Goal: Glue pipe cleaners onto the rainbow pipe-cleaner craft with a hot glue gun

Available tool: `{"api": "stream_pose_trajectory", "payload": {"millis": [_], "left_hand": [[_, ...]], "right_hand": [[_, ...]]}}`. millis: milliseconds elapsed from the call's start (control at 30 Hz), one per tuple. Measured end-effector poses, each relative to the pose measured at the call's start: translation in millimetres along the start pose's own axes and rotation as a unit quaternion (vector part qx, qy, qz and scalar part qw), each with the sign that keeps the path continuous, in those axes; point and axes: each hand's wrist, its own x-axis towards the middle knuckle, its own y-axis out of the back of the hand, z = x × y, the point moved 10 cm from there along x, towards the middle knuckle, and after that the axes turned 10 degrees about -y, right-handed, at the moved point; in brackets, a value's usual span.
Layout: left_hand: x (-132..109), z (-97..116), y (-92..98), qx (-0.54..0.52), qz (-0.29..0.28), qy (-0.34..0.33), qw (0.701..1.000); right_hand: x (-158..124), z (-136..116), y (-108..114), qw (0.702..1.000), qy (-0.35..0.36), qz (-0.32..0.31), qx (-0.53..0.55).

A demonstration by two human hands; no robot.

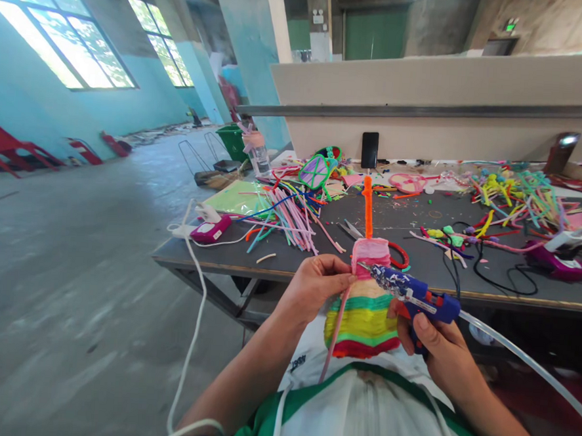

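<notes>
My right hand (434, 335) is wrapped round a blue hot glue gun (417, 295), and a clear glue stick (524, 354) trails from its back. The gun's nozzle meets the left part of a striped pipe-cleaner piece (366, 315), banded pink, cream, teal, yellow, green and red. An orange fuzzy stem (368, 209) sticks up from its top. At the piece's left edge, my left hand (319, 282) pinches a pink pipe cleaner (337, 333), whose loose end hangs down toward my lap. My fingertips partly hide the spot where it meets the piece.
Scissors (352, 229) with red handles lie behind the piece. Loose pipe cleaners (291, 218) cover the grey table (288, 262) at left, more lie at right. A purple power socket (211, 229) with a white cable sits at the left corner. A phone (369, 149) leans on the partition.
</notes>
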Motion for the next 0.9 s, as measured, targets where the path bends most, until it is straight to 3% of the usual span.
{"api": "stream_pose_trajectory", "payload": {"millis": [533,900], "left_hand": [[0.3,-0.1,-1.7,-0.002,-0.01,-0.006,1.0],[0.1,0.7,-1.9,-0.003,-0.003,-0.003,1.0]], "right_hand": [[1.2,3.0,4.1,1.0,-0.02,0.022,0.006],[-1.1,-1.3,0.5,0.998,0.0,0.022,-0.055]]}}
